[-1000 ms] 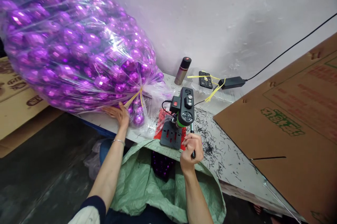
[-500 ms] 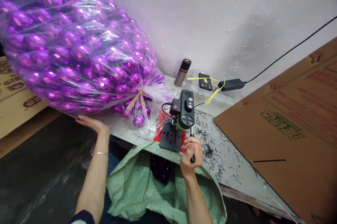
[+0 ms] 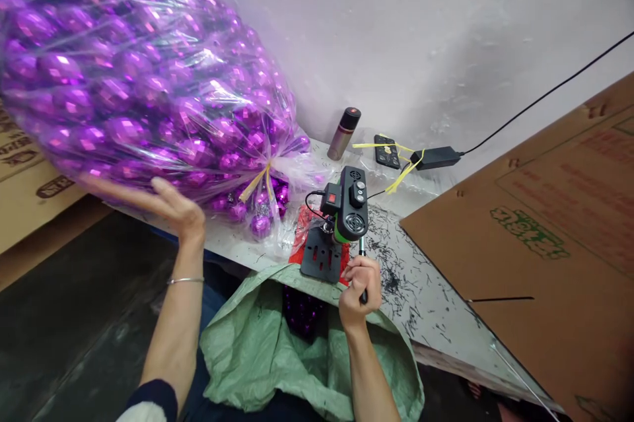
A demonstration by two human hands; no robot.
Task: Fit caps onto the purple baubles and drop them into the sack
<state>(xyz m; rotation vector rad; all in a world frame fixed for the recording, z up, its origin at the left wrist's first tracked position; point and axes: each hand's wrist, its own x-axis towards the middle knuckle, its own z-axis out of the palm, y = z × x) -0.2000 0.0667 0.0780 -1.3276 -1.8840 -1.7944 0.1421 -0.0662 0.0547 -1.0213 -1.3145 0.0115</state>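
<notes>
My left hand [image 3: 166,207], fingers stretched out, is against the lower side of a large clear plastic bag [image 3: 148,92] full of shiny purple faceted balls. A yellow tie [image 3: 257,183] gathers the bag's neck, and a few purple balls [image 3: 261,225] hang near it. My right hand [image 3: 360,283] is wrapped round the black-ended lever of a small black machine [image 3: 352,203] with a red switch and slotted base plate [image 3: 321,260]. Below it, a green woven sack [image 3: 247,349] gapes open on my lap, with dark purple glittering things [image 3: 303,313] inside.
Black clippings [image 3: 396,270] litter the white table right of the machine. Behind stand a spray can [image 3: 343,135], a black phone-like item [image 3: 386,152] and a power adapter [image 3: 436,158] with yellow ties. Cardboard boxes flank the right [image 3: 545,230] and left [image 3: 34,191].
My left hand has moved up and left along the bag, its fingers stretching farther. The bag has shifted and bulges slightly upward. My right hand stays on the lever.
</notes>
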